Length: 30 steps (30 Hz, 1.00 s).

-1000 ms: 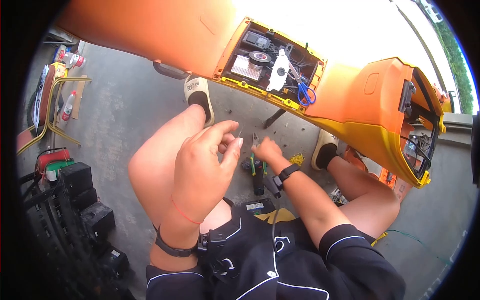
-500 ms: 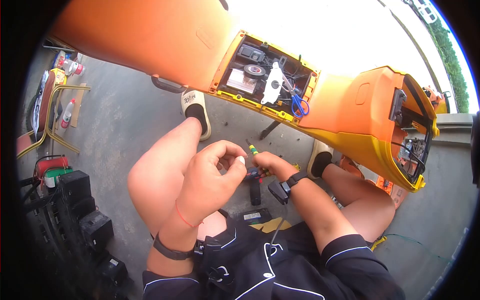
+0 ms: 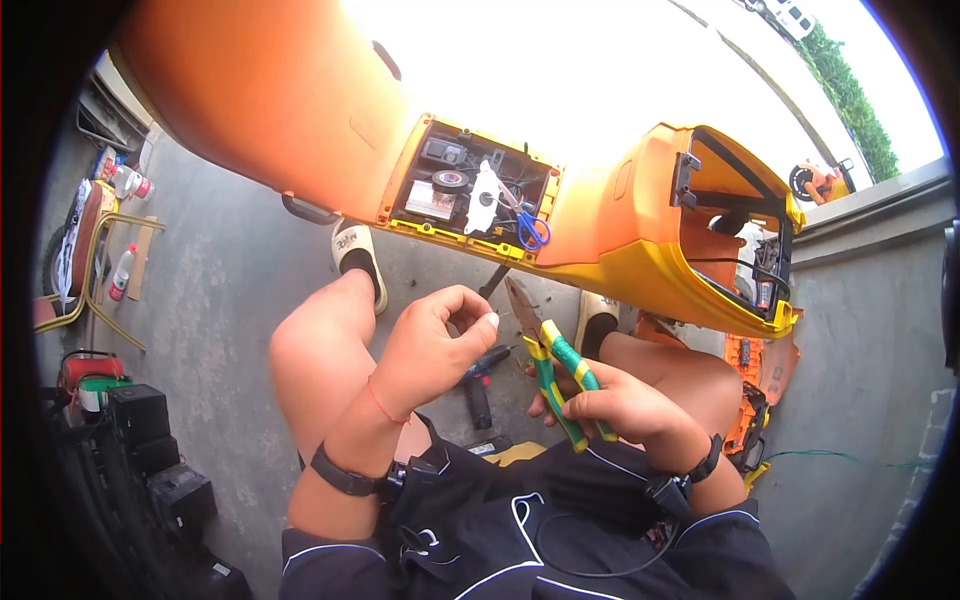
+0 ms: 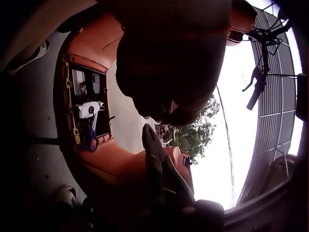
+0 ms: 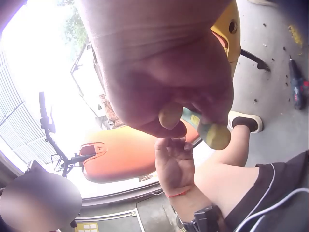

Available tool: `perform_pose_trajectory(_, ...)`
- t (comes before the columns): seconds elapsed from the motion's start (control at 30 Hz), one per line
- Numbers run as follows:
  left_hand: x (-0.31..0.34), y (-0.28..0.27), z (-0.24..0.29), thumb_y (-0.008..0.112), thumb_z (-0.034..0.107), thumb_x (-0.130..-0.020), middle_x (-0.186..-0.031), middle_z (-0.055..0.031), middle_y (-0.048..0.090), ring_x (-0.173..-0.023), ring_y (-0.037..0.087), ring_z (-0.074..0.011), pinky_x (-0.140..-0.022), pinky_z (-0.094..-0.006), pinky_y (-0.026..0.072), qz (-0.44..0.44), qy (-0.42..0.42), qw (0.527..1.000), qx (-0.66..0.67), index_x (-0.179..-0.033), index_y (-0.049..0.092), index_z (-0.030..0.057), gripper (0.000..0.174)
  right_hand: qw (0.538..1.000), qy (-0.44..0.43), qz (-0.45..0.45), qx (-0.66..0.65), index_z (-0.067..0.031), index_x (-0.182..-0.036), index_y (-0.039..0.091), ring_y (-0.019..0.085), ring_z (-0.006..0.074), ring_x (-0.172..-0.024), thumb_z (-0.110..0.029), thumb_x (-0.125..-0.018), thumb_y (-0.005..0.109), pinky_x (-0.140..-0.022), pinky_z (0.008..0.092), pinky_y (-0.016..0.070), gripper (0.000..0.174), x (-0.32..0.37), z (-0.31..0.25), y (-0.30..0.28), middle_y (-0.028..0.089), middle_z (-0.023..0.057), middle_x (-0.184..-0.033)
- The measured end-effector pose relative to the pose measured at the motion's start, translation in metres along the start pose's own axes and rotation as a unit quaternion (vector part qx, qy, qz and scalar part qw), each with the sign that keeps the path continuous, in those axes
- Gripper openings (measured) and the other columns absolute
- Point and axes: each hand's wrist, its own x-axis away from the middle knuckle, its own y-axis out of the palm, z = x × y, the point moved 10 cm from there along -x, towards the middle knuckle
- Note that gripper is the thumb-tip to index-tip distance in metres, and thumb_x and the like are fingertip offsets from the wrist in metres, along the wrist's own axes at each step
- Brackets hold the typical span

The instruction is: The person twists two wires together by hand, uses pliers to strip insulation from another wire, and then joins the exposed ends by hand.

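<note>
The left hand (image 3: pixel 428 345) is raised with thumb and index fingertips together, pinching a thin thing too small to identify. Beside it the right hand (image 3: pixel 640 408) grips pliers (image 3: pixel 575 362) by their green and yellow handles, which are spread; the metal jaws point up, close to the left fingertips. In the left wrist view the left hand (image 4: pixel 169 63) is dark, and the pliers (image 4: pixel 153 145) stand near its fingertips. The right wrist view has the right hand (image 5: pixel 164 63) round the handles (image 5: pixel 218 137), with the left hand (image 5: pixel 176 169) just beyond.
An orange vehicle body (image 3: pixel 610 210) has an open compartment holding blue scissors (image 3: pixel 532 232), a tape roll (image 3: pixel 450 181) and a white part (image 3: pixel 483 200). A power drill (image 3: pixel 478 400) lies on the floor between the legs. Black blocks (image 3: pixel 140 415) and a chair (image 3: pixel 100 260) stand at the left.
The right hand has lifted the pliers from the floor area up beside the left hand, and their handles now spread. The head view has shifted, moving the vehicle left and down in the frame.
</note>
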Motion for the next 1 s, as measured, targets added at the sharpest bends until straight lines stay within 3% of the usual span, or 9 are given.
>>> perform_pose_trajectory(0.07, -0.002, 0.010, 0.001, 0.071, 0.013, -0.098, -0.090, 0.0043, 0.065, -0.080, 0.057, -0.0028, -0.074, -0.0218, 0.0483, -0.008, 0.021, 0.999, -0.029, -0.102, 0.068, 0.0032, 0.011, 0.999, -0.012, 0.047, 0.003, 0.0011, -0.135, 0.054, 0.065, 0.0174, -0.097, -0.007, -0.092, 0.059, -0.069, 0.0309, 0.0552, 0.044, 0.009, 0.007, -0.005, 0.069, 0.0123, -0.124)
perform_pose_trajectory(0.1, -0.003, 0.016, -0.001, 0.071, 0.013, -0.098, -0.090, 0.0043, 0.065, -0.080, 0.057, -0.0028, -0.074, -0.0218, 0.0483, -0.015, 0.020, 0.999, -0.033, -0.102, 0.068, 0.0032, 0.011, 0.999, -0.013, 0.045, -0.010, 0.0011, -0.139, 0.051, 0.065, 0.0177, -0.097, -0.005, -0.091, 0.058, -0.074, 0.0314, 0.0558, 0.049, 0.014, 0.004, -0.002, 0.067, 0.0128, -0.126)
perform_pose_trajectory(0.27, -0.009, 0.030, -0.012, 0.068, 0.010, -0.098, -0.113, -0.0047, 0.068, -0.102, 0.061, -0.0101, -0.095, -0.0283, 0.0492, -0.040, -0.011, 0.995, 0.087, -0.102, 0.066, 0.0033, 0.008, 0.999, -0.046, 0.021, -0.005, -0.0021, -0.145, 0.048, 0.063, 0.0172, -0.100, -0.004, -0.088, 0.058, -0.083, 0.0316, 0.0549, 0.059, 0.008, 0.013, -0.005, 0.064, 0.0105, -0.120)
perform_pose_trajectory(0.33, -0.010, 0.032, -0.014, 0.067, 0.009, -0.099, -0.118, -0.0072, 0.067, -0.106, 0.061, -0.0126, -0.098, -0.0304, 0.0484, -0.035, -0.026, 0.990, 0.132, -0.102, 0.065, 0.0028, 0.007, 0.999, -0.019, -0.005, 0.047, -0.0020, -0.157, 0.034, 0.059, 0.0258, -0.126, 0.004, -0.088, 0.057, -0.095, 0.0365, 0.0546, 0.073, 0.006, 0.017, -0.003, 0.060, 0.0181, -0.140)
perform_pose_trajectory(0.47, -0.011, 0.032, -0.017, 0.065, 0.007, -0.099, -0.125, -0.0114, 0.066, -0.112, 0.062, -0.0170, -0.104, -0.0341, 0.0473, -0.052, -0.032, 0.985, 0.160, -0.102, 0.063, 0.0018, 0.006, 0.994, -0.006, 0.002, 0.106, -0.0012, -0.155, 0.037, 0.057, 0.0225, -0.126, 0.000, -0.089, 0.060, -0.101, 0.0349, 0.0503, 0.070, 0.009, 0.008, -0.003, 0.060, 0.0156, -0.139)
perform_pose_trajectory(0.5, -0.013, 0.035, -0.019, 0.064, 0.005, -0.099, -0.126, -0.0114, 0.065, -0.115, 0.061, -0.0180, -0.105, -0.0350, 0.0473, -0.055, -0.024, 0.979, 0.195, -0.100, 0.062, 0.0024, 0.004, 0.993, -0.044, 0.008, 0.109, -0.0014, -0.154, 0.039, 0.057, 0.0193, -0.124, -0.001, -0.090, 0.061, -0.101, 0.0329, 0.0490, 0.067, 0.008, 0.004, -0.004, 0.060, 0.0131, -0.138)
perform_pose_trajectory(0.63, -0.015, 0.036, -0.016, 0.064, 0.004, -0.098, -0.126, -0.0110, 0.065, -0.115, 0.061, -0.0175, -0.103, -0.0344, 0.0475, -0.057, -0.018, 0.978, 0.202, -0.100, 0.061, 0.0026, 0.004, 0.995, -0.016, 0.009, 0.100, -0.0029, -0.154, 0.040, 0.057, 0.0170, -0.118, -0.001, -0.090, 0.061, -0.099, 0.0324, 0.0488, 0.067, 0.009, 0.008, -0.007, 0.060, 0.0104, -0.133)
perform_pose_trajectory(0.7, -0.015, 0.038, -0.007, 0.065, 0.004, -0.098, -0.121, -0.0082, 0.065, -0.108, 0.061, -0.0151, -0.099, -0.0318, 0.0479, -0.060, -0.008, 0.984, 0.166, -0.099, 0.061, 0.0028, 0.004, 0.993, -0.054, 0.014, 0.105, -0.0044, -0.154, 0.040, 0.057, 0.0148, -0.113, -0.003, -0.090, 0.061, -0.096, 0.0321, 0.0489, 0.067, 0.009, 0.007, -0.009, 0.059, 0.0076, -0.127)
perform_pose_trajectory(1.0, -0.018, 0.040, -0.004, 0.067, 0.003, -0.096, -0.106, -0.0015, 0.062, -0.097, 0.057, -0.0085, -0.088, -0.0257, 0.0481, -0.042, -0.020, 0.991, 0.129, -0.094, 0.061, 0.0025, 0.007, 0.987, -0.070, 0.048, 0.136, -0.0047, -0.154, 0.040, 0.058, 0.0159, -0.105, -0.007, -0.088, 0.060, -0.093, 0.0334, 0.0497, 0.069, 0.014, -0.001, -0.010, 0.061, 0.0080, -0.116)
